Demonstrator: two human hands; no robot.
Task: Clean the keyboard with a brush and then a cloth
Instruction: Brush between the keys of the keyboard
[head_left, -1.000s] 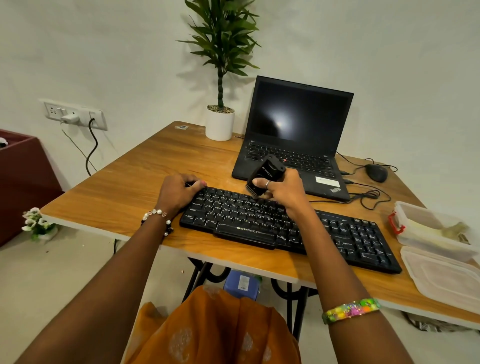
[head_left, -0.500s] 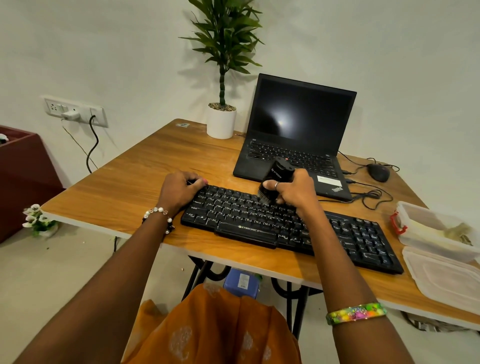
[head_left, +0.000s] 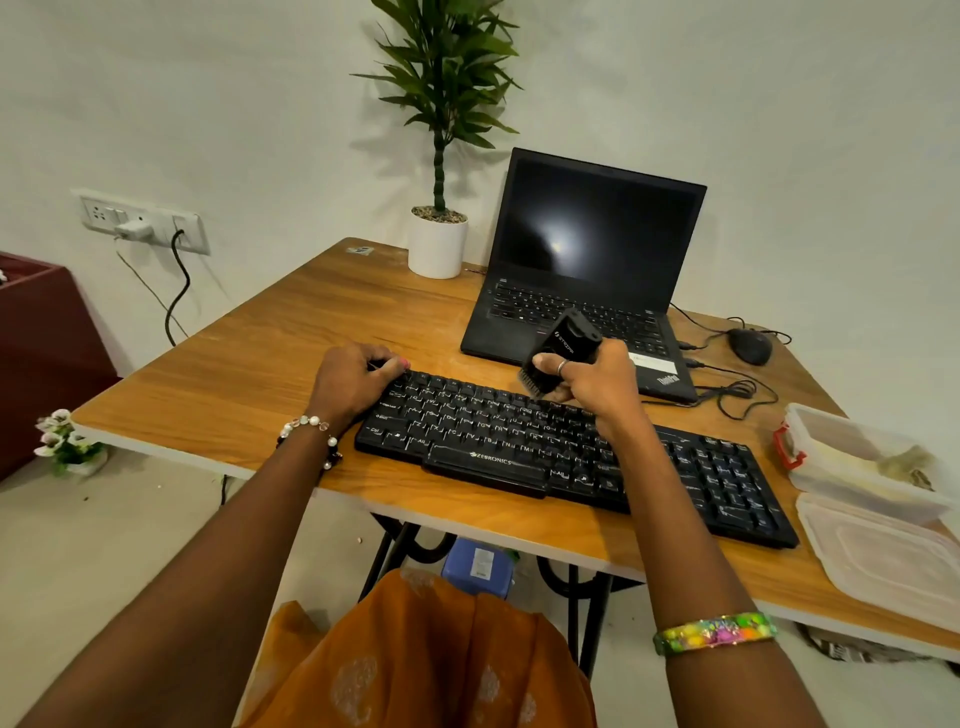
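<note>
In the head view, a black Zebronics keyboard (head_left: 566, 452) is lying across the centre of the frame on a wooden table (head_left: 249, 384), running from mid-left down toward the lower right. The right hand (head_left: 592, 379) is gripping a black brush (head_left: 558, 353) with its fingers curled round the body, a ring showing on one finger; the brush is tilting, bristles pointing down and left, and the bristle end is sitting at the keyboard's far edge, above its middle keys. Whether the bristles are actually touching the keys is hard to tell. The left hand (head_left: 353, 382) is resting on the keyboard's upper left corner with its fingers bent over the edge, holding the board.

Behind the brush, in the upper centre right, an open black ThinkPad laptop (head_left: 587, 270) is standing with a dark screen. To its left a potted plant (head_left: 439, 244) is sitting near the table's far edge. A black mouse (head_left: 749, 345) is lying at the right, its cable trailing beside the laptop. At the right edge of the frame a clear plastic container (head_left: 852, 457) is standing just above its lid (head_left: 883, 561).
</note>
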